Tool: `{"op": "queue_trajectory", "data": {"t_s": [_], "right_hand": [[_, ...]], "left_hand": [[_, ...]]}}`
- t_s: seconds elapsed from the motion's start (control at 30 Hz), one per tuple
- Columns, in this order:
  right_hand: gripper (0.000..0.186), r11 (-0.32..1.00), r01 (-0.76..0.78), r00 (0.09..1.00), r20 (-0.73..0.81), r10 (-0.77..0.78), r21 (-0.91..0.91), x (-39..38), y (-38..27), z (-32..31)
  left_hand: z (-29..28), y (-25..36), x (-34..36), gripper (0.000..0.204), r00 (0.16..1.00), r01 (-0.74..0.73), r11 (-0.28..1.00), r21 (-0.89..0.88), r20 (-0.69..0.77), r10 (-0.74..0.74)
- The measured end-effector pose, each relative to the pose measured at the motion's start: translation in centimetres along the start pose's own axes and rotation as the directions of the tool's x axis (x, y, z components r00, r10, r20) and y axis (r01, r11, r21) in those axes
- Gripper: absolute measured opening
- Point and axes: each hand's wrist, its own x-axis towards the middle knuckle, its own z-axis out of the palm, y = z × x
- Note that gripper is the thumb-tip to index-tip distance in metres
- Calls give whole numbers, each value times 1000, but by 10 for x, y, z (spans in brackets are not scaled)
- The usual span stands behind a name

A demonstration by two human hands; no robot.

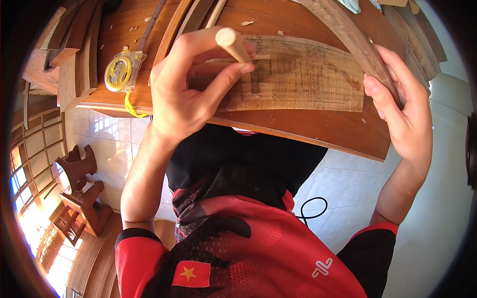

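Observation:
My left hand (pixel 176 92) pinches a pale round wooden stick (pixel 231 43) between thumb and fingers. Its blunt upper end tilts up toward me, and its lower end is hidden at my fingertips. Beneath lies a flat wooden board (pixel 308 79) with a curved far edge, dark stains and faint marked lines. On the right, my right hand (pixel 405 102) is closed around the near end of a long, curved brown wooden strip (pixel 343 32). This strip runs away to the upper left, crossing over the board's far right corner.
A clear and yellow tape measure (pixel 119 72) with a yellow strap sits at the left of the brown table (pixel 308 130). Wood lengths (pixel 79 54) are stacked at far left, more pieces (pixel 415 35) at far right. Shavings (pixel 247 23) dot the tabletop.

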Motion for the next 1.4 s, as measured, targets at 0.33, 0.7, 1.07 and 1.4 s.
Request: {"op": "queue_trajectory", "data": {"t_s": [0.33, 0.7, 1.07, 1.4], "right_hand": [[48, 1000, 27, 991, -128, -27, 1, -21, -19, -4], [48, 987, -114, 991, -59, 122, 116, -37, -13, -9], [50, 986, -117, 989, -77, 126, 117, -33, -13, -4], [47, 987, -71, 992, -93, 85, 146, -38, -3, -4]], "left_hand": [[-9, 14, 31, 43, 967, 55, 981, 185, 235, -98], [-28, -6, 59, 42, 907, -195, 980, 30, 387, 168], [-30, -18, 29, 31, 974, -84, 988, -133, 200, 109], [-33, -14, 12, 36, 975, -34, 992, -120, 215, 60]]}}
